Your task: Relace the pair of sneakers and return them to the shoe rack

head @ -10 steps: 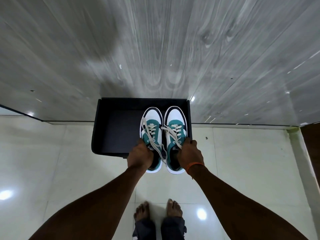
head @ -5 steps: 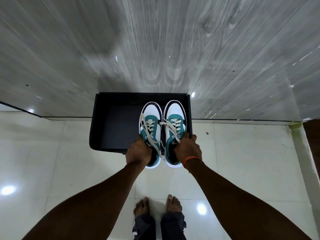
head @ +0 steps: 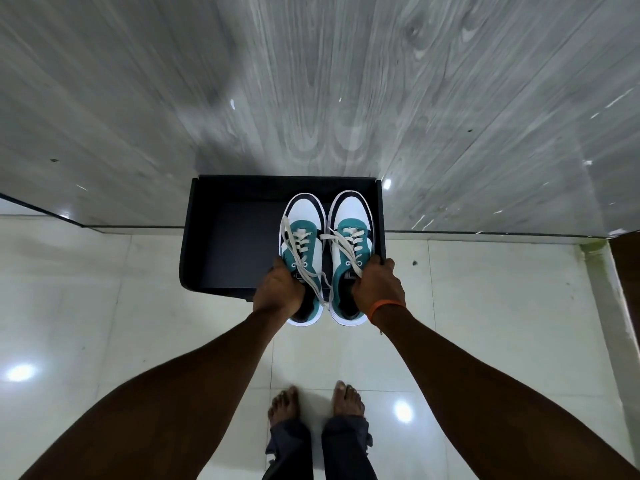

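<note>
Two white and teal sneakers with black toe trim and loose cream laces point away from me over the right half of a black shoe rack. My left hand grips the heel end of the left sneaker. My right hand grips the heel end of the right sneaker. Their toes reach near the rack's back wall while the heels overhang its front edge. Whether the soles touch the rack's surface I cannot tell.
The rack stands against a grey wood-grain wall. Glossy white floor tiles spread around it. My bare feet stand just behind the rack. A dark brown edge shows at the far right.
Both hands have carried the sneakers a little farther forward over the rack, toes closer to its back wall. The grip on each heel is unchanged.
</note>
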